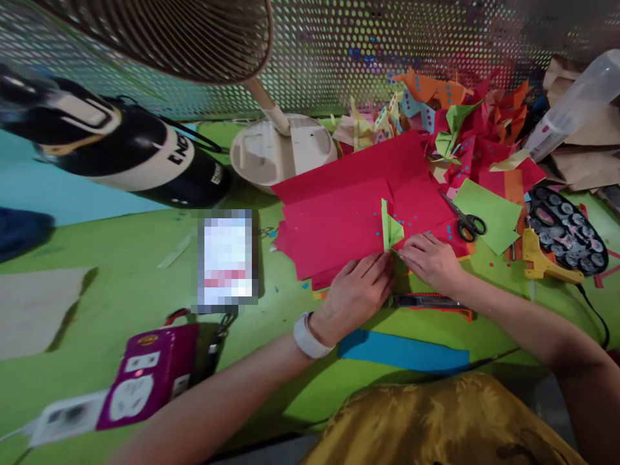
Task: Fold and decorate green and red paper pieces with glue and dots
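Note:
A small piece of folded light green paper [392, 229] stands over red paper sheets [334, 219]. My left hand [358, 287], with a white band at the wrist, has its fingers pressed together at the lower end of the green piece. From the other side my right hand [431, 261] pinches the same end; the exact grip is partly hidden by the fingers. Tiny blue paper bits are scattered around the piece. Just below my hands lies an orange-and-black box cutter [431, 301]. Black-handled scissors [467, 223] rest to the right, beside a light green sheet [489, 213].
A yellow glue gun [545, 258] and a black palette tray [566, 229] lie at right. Behind are colourful folded papers [436, 90] and a fan base [290, 155]. A black bottle [145, 148], blurred-out device [225, 258] and purple power box [150, 368] stand left; a blue strip [407, 352] lies in front.

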The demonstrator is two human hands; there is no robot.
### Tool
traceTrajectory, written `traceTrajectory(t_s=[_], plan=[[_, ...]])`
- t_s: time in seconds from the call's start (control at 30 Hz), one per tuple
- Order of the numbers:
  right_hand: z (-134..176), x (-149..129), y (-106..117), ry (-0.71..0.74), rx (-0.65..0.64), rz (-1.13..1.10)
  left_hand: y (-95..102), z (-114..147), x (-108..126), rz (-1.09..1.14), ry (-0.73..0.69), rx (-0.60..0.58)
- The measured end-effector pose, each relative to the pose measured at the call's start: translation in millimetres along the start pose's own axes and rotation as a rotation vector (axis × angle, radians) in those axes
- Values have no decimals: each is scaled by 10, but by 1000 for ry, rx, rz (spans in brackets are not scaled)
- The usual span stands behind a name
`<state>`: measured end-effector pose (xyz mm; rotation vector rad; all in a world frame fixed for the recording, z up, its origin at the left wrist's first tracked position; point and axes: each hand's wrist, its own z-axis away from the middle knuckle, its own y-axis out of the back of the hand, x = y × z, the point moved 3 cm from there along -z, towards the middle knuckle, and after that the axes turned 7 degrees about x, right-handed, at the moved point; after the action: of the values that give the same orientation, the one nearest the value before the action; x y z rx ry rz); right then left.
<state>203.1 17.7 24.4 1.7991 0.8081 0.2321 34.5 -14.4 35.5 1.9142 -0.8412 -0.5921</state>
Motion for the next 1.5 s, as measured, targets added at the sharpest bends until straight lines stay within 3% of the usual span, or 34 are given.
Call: traceTrajectory(t_s=[0.3,0.6,1.17,1.5], plan=[[-6,-18,70,228,98,105,-38,15,-8,77,19,-41],[-36,-26,117,419,-79,186,-23,3,-20,21,-13,-13],[-36,-29,151,414,-204,121,-55,6,-79,70,120,-26],[-42,-3,168,358,-186,74,-105,-3,-103,57,166,-155]])
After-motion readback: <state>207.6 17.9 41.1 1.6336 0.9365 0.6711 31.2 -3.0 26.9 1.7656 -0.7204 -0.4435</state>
